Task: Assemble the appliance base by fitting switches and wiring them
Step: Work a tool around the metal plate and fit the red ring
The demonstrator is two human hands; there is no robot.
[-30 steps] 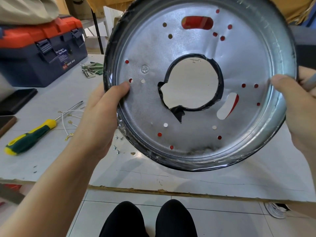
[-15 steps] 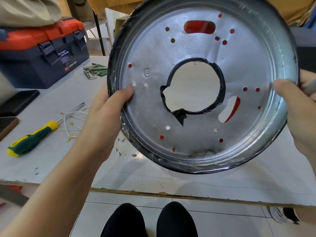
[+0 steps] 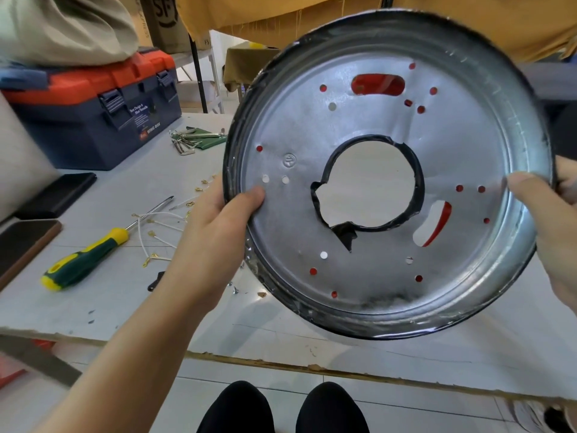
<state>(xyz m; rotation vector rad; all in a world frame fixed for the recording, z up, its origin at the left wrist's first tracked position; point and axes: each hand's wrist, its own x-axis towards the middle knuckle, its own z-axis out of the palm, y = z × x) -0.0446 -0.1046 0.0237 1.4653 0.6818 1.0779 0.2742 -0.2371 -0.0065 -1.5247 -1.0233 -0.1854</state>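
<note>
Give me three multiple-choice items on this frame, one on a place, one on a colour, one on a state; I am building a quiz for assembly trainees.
1. Where does the screwdriver lie?
A. On the table left of the held base
B. Inside the toolbox
C. On the floor

2. What colour is the toolbox lid?
A. Green
B. Orange
C. White

3. How is the metal base held?
A. Flat on the table
B. Raised above the table, the left hand and right hand gripping opposite rims
C. By one hand only

Answers: 1 A, it rests on the tabletop beside white wires; 2 B, an orange lid tops the dark blue body; 3 B, a thumb presses inside each rim.
</note>
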